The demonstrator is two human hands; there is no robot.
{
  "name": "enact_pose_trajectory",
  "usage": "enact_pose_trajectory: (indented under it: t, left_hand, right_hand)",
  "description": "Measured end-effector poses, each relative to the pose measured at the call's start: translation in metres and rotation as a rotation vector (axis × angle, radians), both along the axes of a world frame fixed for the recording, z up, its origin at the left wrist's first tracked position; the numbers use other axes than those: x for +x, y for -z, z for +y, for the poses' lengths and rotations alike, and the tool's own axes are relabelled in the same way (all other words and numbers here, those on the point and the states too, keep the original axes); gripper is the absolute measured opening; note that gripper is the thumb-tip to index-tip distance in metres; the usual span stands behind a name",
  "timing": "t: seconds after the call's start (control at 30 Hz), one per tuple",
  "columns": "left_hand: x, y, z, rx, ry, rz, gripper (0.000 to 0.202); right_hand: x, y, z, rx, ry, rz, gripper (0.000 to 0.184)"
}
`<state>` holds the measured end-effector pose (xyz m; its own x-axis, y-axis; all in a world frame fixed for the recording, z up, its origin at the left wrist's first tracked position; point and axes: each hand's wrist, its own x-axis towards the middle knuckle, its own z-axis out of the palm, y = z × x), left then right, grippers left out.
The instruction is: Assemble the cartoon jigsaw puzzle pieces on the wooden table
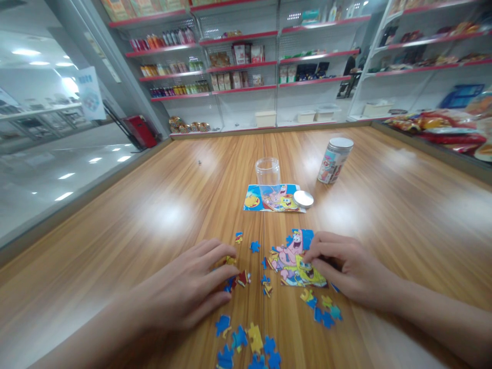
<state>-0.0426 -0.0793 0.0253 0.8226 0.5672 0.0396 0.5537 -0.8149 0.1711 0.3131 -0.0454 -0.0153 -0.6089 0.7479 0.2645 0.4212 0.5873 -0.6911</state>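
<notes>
A partly joined cartoon jigsaw [294,259] lies on the wooden table [154,215] in front of me. My right hand [342,269] rests at its right edge, fingers curled and pressing on the joined pieces. My left hand [192,287] lies flat to the left, fingers stretched over a few loose pieces [240,279]. More loose blue and yellow pieces [248,343] lie near the table's front, and others [323,310] sit under my right hand.
Behind the jigsaw lie a printed picture sheet [255,200], an empty clear jar [268,174] standing on it and a metal lid [303,199]. A closed labelled jar [334,160] stands further right. Snack packets [442,128] line the right edge; stocked shelves [238,61] stand behind.
</notes>
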Motion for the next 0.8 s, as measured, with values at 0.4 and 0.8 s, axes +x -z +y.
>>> enact_pose_trajectory:
  t: [0.4, 0.8]
  left_hand:
    - [-0.002, -0.005, 0.001, -0.072, -0.028, -0.003, 0.018]
    - [0.039, 0.007, -0.012, 0.009, 0.129, -0.124, 0.015]
  right_hand:
    - [0.000, -0.001, -0.001, -0.024, 0.005, -0.010, 0.016]
    - [0.000, 0.001, 0.001, 0.003, 0.004, -0.012, 0.016]
